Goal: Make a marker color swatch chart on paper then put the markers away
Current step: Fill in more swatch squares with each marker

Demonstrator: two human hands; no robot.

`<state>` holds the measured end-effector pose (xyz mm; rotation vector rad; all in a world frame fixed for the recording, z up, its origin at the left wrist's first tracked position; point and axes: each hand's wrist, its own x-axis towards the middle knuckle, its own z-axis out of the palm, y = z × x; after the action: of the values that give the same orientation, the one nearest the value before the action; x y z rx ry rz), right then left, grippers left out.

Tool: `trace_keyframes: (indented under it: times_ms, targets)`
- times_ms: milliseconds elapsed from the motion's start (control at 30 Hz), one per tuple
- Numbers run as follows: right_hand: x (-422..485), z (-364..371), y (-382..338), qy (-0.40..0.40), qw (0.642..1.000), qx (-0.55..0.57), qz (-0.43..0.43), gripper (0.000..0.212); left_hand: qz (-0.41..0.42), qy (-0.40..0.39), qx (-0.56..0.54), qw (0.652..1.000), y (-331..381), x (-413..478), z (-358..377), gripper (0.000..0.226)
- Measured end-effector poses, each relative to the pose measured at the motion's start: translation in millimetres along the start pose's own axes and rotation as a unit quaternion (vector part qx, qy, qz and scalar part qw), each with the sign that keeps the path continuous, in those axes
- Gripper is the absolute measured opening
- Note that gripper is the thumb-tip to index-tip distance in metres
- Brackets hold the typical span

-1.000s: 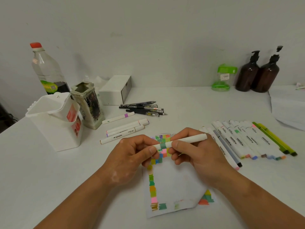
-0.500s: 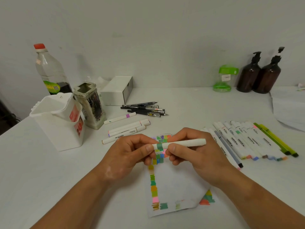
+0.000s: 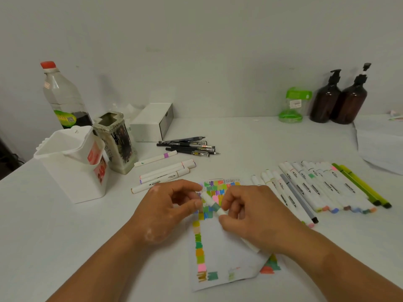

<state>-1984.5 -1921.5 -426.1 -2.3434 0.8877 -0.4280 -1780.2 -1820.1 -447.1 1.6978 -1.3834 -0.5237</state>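
Pinching marker (image 3: 214, 206) end with left hand (image 3: 163, 212) | gripping its barrel in curled right hand (image 3: 255, 219), over paper (image 3: 226, 247) | nested in white holder (image 3: 69, 182): smaller white cup (image 3: 72, 142) | inside of pot (image 3: 117, 144) unseen

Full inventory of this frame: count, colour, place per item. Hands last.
marker: one, white, green band, over the paper
paper: one, white with colour swatches, front centre
marker row: many, white, right of paper
felt pens: two, yellow-green, row's right end
loose markers: four, white, left of centre
black pens: pile, mid-table
holder: one, white, left
pot: one, pale, beside holder
bottle: one, clear, red cap, back left
box: one, white, back
pump bottles: two, brown, back right
jar: one, green, beside pump bottles
sheets: stack, white, far right
left hand: pinches marker's end
right hand: grips marker
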Motion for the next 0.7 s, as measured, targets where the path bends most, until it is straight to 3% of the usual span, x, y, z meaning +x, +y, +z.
trace_keyframes:
  times_ms: [67,167,333,533,700]
  targets:
    - [3,-9,9,0.041,0.998,-0.024,0.039,0.012,0.009,0.1,0.146,0.984,-7,4,-5,0.02]
    - [8,-23,23,0.1,0.987,-0.058,0.113,0.013,-0.035,0.199,0.257,0.945,-21,10,-20,0.025]
    - [13,-30,40,0.13,0.97,-0.112,0.173,0.015,-0.121,0.172,0.317,0.925,-27,11,-21,0.029]
    - [16,-26,46,0.137,0.962,-0.146,0.187,0.017,-0.134,0.153,0.329,0.922,-21,10,-16,0.029]
    - [18,-17,47,0.151,0.956,-0.182,0.174,0.022,-0.101,0.119,0.285,0.946,-17,10,-9,0.033]
